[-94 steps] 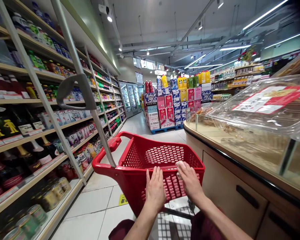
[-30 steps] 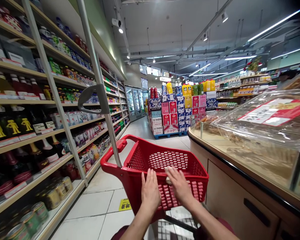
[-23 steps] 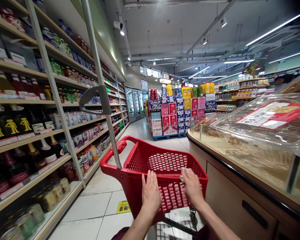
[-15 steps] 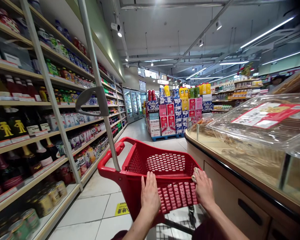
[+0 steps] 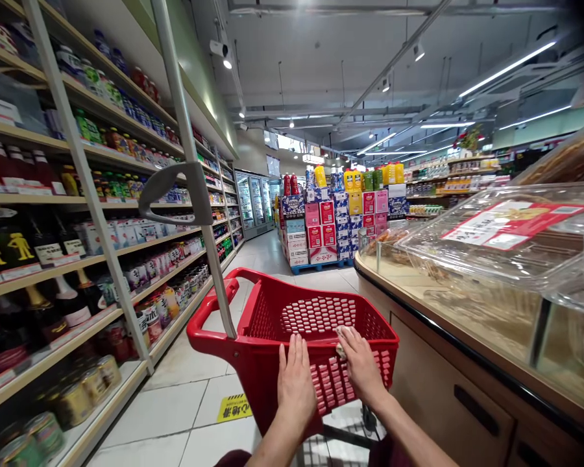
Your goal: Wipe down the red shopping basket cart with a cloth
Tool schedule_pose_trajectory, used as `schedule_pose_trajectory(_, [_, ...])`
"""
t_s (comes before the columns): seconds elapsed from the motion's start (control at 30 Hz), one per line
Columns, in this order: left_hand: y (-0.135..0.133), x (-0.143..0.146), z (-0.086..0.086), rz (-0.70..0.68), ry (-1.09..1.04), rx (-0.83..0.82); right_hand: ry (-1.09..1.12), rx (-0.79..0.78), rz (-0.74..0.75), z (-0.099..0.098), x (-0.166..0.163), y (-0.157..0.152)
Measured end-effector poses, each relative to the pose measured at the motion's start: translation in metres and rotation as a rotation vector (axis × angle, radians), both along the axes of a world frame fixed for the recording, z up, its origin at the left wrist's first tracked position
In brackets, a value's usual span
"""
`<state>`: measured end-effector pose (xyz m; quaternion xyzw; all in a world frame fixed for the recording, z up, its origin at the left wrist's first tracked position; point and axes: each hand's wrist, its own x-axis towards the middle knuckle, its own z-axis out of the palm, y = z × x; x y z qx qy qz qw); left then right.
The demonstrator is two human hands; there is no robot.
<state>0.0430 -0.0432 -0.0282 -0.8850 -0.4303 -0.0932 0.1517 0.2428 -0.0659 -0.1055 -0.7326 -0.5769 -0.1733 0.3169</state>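
Note:
A red plastic shopping cart (image 5: 253, 363) stands in front of me, its basket perforated with many small holes. My left hand (image 5: 296, 383) lies flat against the near side wall, fingers straight and pointing up to the rim. On the same rim, further right, my right hand (image 5: 360, 363) presses a pale crumpled cloth (image 5: 341, 347) against the plastic; much of the cloth is under the fingers. A grey metal pole (image 5: 194, 136) with a grey loop-shaped grip (image 5: 178, 194) rises from the handle end of the cart.
Shelves (image 5: 141, 295) of bottles and cans line the left side. To the right is a counter (image 5: 448, 324) with clear plastic food boxes (image 5: 496, 240). Stacked drink cartons (image 5: 321, 227) stand ahead on a blue pallet. A yellow floor sticker (image 5: 233, 408) lies beside the cart.
My right hand has slid left along the cart's rim with the cloth, from the right corner towards my left hand. My left hand stays on the basket side. The view has shifted slightly.

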Motion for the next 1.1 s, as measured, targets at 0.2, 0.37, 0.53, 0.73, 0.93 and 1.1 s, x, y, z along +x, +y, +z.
schedule_pose_trajectory(0.2, [-0.005, 0.008, -0.002, -0.037, -0.017, -0.054, 0.093, 0.217, -0.12, -0.002, -0.028, 0.017])
schedule_pose_trajectory(0.37, [-0.002, -0.038, 0.025, -0.195, -0.159, 0.044, 0.001, 0.272, 0.198, -0.006, -0.044, 0.027])
schedule_pose_trajectory(0.53, [0.026, -0.127, 0.064, 0.285, -0.479, 0.351, 0.162, 0.354, 0.125, -0.007, -0.073, 0.041])
schedule_pose_trajectory(0.73, [0.051, -0.152, 0.064, 0.292, -0.357, 0.26, 0.081, 0.494, 0.623, 0.096, -0.203, 0.049])
schedule_pose_trajectory(0.93, [0.044, -0.147, 0.058, 0.272, -0.355, 0.239, -0.267, 0.661, 0.649, 0.262, -0.207, 0.076])
schedule_pose_trajectory(1.1, [0.04, -0.146, 0.051, 0.196, -0.306, 0.213, -0.72, 0.328, 0.844, 0.203, -0.181, 0.075])
